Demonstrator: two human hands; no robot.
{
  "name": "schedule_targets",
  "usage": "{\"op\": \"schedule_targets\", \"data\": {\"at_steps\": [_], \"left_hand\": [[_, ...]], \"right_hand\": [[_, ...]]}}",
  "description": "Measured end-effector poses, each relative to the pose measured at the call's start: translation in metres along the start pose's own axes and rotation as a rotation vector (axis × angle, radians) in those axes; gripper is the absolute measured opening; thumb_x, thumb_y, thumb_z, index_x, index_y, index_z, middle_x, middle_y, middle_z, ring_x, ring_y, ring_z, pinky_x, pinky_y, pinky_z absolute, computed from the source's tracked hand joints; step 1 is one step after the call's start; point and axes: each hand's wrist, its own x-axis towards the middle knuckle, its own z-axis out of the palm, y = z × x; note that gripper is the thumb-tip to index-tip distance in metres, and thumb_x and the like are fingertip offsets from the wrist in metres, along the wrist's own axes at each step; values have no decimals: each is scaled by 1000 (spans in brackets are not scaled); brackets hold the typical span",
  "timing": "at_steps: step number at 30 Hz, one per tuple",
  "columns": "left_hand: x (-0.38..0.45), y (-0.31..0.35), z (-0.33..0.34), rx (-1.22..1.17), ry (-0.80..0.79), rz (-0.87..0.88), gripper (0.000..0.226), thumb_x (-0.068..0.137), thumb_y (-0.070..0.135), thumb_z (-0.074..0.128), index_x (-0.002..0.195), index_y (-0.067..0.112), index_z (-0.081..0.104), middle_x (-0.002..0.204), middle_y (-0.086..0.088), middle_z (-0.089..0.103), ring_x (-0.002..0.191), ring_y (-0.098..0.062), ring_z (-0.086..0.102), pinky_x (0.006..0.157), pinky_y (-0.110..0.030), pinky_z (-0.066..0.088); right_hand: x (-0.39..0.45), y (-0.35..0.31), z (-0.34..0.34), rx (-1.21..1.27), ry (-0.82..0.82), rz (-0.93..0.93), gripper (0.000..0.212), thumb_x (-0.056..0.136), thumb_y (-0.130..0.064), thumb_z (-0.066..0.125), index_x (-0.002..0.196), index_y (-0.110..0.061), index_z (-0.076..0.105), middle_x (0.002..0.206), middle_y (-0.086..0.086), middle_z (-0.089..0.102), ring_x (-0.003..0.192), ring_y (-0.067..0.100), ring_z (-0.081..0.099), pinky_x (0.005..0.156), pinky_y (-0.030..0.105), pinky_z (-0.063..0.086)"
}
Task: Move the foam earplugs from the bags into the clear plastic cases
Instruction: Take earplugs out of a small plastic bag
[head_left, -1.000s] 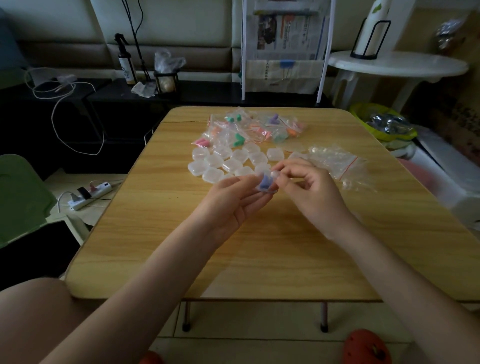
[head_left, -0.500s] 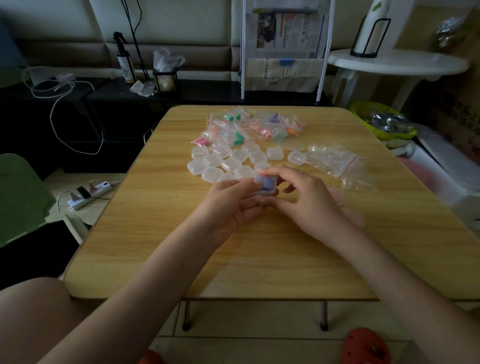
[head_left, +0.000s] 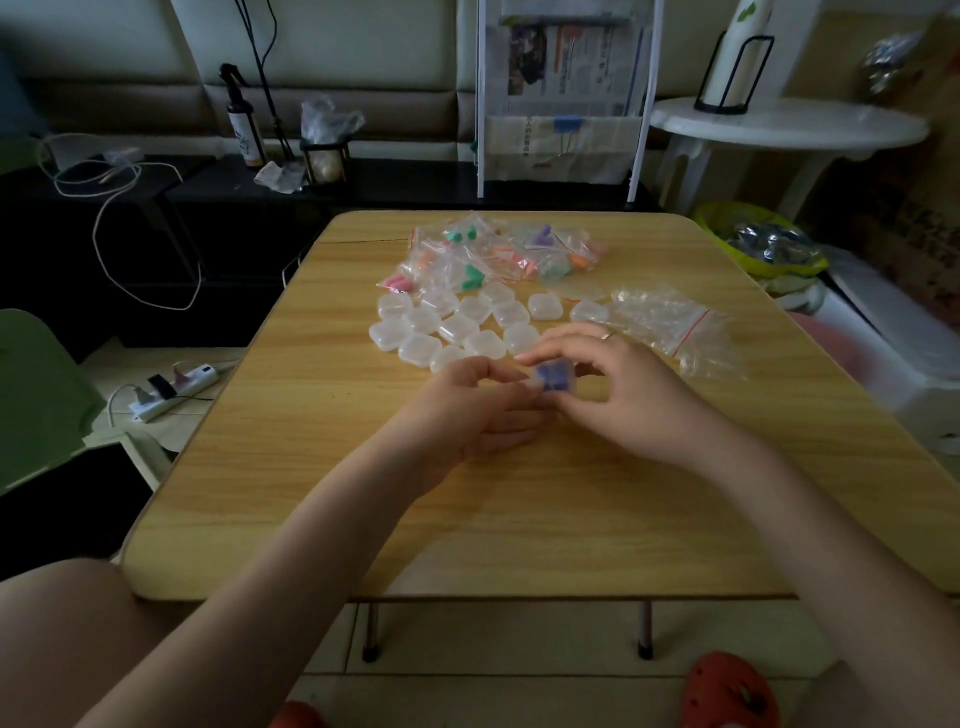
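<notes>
A white power strip (head_left: 174, 389) lies on the floor left of the wooden table (head_left: 322, 467). On the table's far half, a cluster of closed clear plastic cases (head_left: 452, 327) sits in front of a heap of small zip bags holding foam earplugs (head_left: 498, 254) in pink, orange, green and purple. Nearer the person, the left hand (head_left: 478, 410) pinches one side of a clear case with blue earplugs inside (head_left: 553, 376), its fingers curled. The right hand (head_left: 618, 389), a ring on one finger, grips the case's other side from above. Just beyond that hand lie crumpled empty zip bags (head_left: 670, 327). The case is blurred; whether its lid is closed cannot be told.
</notes>
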Motion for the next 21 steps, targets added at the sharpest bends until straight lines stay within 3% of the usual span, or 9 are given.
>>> {"op": "schedule_targets", "data": {"at_steps": [6, 8, 10, 13, 17, 19, 21], "left_hand": [[0, 3, 0, 308, 183, 152, 9, 88, 10, 64, 95, 7, 60, 90, -8, 73, 70, -14, 72, 66, -23, 57], [4, 2, -7, 537, 321, 283, 7, 87, 13, 65, 93, 12, 62, 87, 0, 70, 68, -8, 68, 66, -18, 54], [7, 0, -17, 889, 452, 456, 8, 87, 15, 64, 95, 16, 62, 90, 8, 65, 76, -5, 61, 63, -9, 45], [11, -1, -30, 1207, 533, 622, 20, 87, 13, 61, 107, 16, 62, 106, 0, 61, 100, -19, 52, 79, -22, 35], [14, -3, -35, 1251, 522, 587, 32, 88, 17, 59, 120, 18, 59, 128, -1, 56, 123, -24, 41, 98, -32, 31], [16, -4, -35, 1338, 521, 571, 39, 90, 21, 58, 129, 21, 54, 141, -1, 47, 137, -24, 29, 114, -44, 17], [17, -5, -36, 1406, 501, 538, 46, 93, 27, 55, 138, 25, 45, 151, 1, 35, 145, -21, 12, 115, -51, -4]], "right_hand": [[-12, 13, -32, -95, -175, 127, 37, 80, -20, 72, 106, -43, 59, 112, -25, 55, 106, -12, 49, 86, 11, 40], [-16, 17, -37, -127, -207, 167, 36, 79, -24, 74, 104, -45, 59, 113, -25, 56, 107, -10, 51, 88, 12, 41], [-19, 20, -40, -147, -245, 211, 39, 79, -24, 75, 106, -45, 59, 115, -24, 56, 109, -2, 54, 95, 25, 46], [-21, 20, -41, -131, -300, 232, 41, 80, -22, 74, 108, -46, 56, 116, -25, 56, 105, -6, 52, 97, 27, 46], [-18, 20, -38, -130, -360, 226, 38, 78, -27, 75, 101, -49, 54, 115, -27, 55, 109, -7, 50, 101, 28, 43], [-17, 21, -39, -118, -351, 242, 34, 77, -32, 76, 101, -46, 58, 115, -25, 54, 111, -5, 51, 101, 28, 44], [-18, 19, -39, -65, -317, 258, 32, 77, -38, 74, 106, -43, 60, 108, -19, 56, 90, -7, 59, 81, 23, 52]]}}
